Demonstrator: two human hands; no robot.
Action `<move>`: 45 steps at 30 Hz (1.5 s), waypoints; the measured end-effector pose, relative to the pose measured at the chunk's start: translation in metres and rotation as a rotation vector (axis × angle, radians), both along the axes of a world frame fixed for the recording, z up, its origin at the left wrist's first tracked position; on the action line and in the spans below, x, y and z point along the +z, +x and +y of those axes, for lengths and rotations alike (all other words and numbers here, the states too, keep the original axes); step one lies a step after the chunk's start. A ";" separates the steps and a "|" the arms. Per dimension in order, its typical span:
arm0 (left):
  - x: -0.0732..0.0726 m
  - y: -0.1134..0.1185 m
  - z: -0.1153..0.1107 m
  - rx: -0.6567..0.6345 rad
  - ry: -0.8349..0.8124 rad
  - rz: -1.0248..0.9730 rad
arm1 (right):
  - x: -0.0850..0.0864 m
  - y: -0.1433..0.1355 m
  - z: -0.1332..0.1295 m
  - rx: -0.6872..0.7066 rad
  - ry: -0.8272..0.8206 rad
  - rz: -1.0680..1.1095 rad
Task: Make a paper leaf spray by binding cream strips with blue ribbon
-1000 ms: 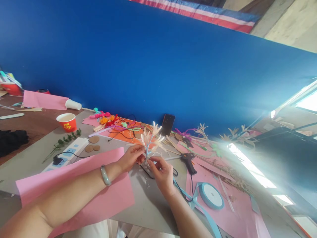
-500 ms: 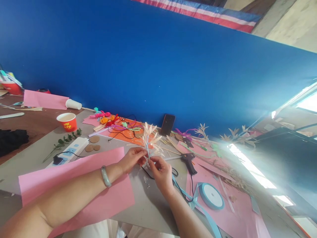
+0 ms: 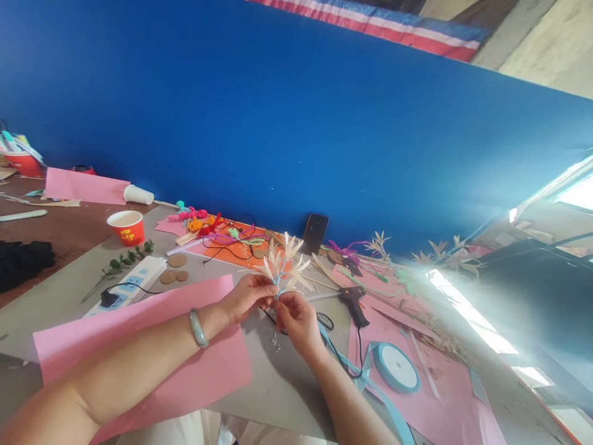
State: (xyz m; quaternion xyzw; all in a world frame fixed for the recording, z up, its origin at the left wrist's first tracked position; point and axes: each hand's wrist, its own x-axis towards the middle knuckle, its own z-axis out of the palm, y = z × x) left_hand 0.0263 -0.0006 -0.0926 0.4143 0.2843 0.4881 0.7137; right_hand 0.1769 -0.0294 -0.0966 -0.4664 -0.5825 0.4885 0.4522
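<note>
Your left hand (image 3: 252, 295) and right hand (image 3: 299, 322) are both pinching the bluish stem (image 3: 280, 276) of a pale flower (image 3: 291, 250), lower center of frame. Pink sheet (image 3: 204, 371) is lying beneath your left forearm (image 3: 134, 352), lower left. Black glue gun (image 3: 354, 304) is resting right of center; blue ribbon roll (image 3: 398, 368) is lying lower right. Phone (image 3: 315, 233) is leaning on blue wall (image 3: 278, 111), mid-frame.

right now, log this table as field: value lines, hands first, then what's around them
left hand: pinches the pale flower near its base
right hand: pinches it just below
left wrist: bracelet
hot tool: black glue gun, right of the hands
ribbon: blue spool on pink paper
phone: leaning against blue wall
red cup: upright
white cup: on its side
</note>
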 end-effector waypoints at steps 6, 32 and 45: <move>0.002 -0.001 0.001 0.050 0.018 0.024 | 0.005 0.000 -0.002 0.078 -0.017 0.060; 0.004 -0.004 -0.002 0.231 0.293 0.267 | 0.008 -0.005 -0.006 -0.019 0.011 0.075; 0.003 0.002 -0.012 0.221 0.237 0.291 | 0.007 -0.002 -0.003 -0.081 0.041 0.154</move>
